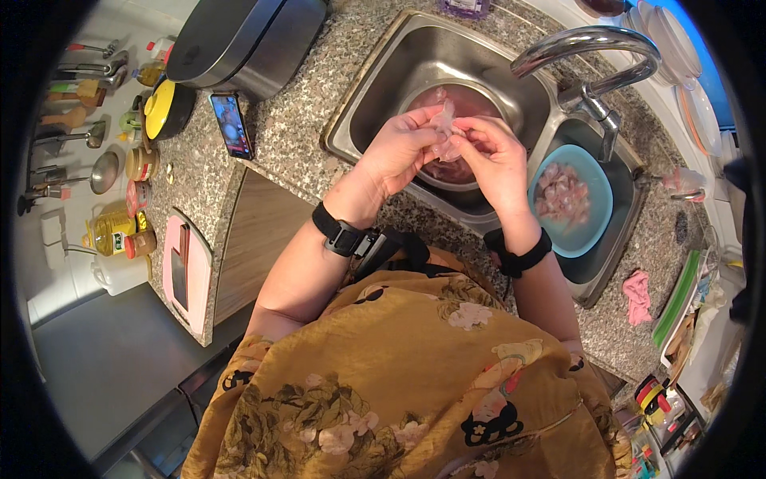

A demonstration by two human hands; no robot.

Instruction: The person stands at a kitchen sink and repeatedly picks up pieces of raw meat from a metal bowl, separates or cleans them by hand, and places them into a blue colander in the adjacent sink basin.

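Observation:
Between my fingers is a pale pink piece of raw meat [446, 129], held above a round metal bowl [508, 108]. My left hand [398, 146] pinches it from the left, while my right hand [494, 155] grips its right side with thumb and fingers. Reddish water [473, 102] and more meat fill the bowl, partly hidden by my hands. That bowl stands in the larger basin of a stainless steel sink [374, 78]. In the smaller basin on the right sits a light blue plastic bowl [577, 239] with many pieces of raw meat [562, 194] in it.
A chrome faucet [589, 90] arches over the sink's divider. Left on the granite counter [299, 120] are a propped phone [231, 127], a large dark metal container [251, 48] and a pink cutting board [200, 287] bearing a knife [179, 272]. A pink cloth [637, 297] lies right of the sink.

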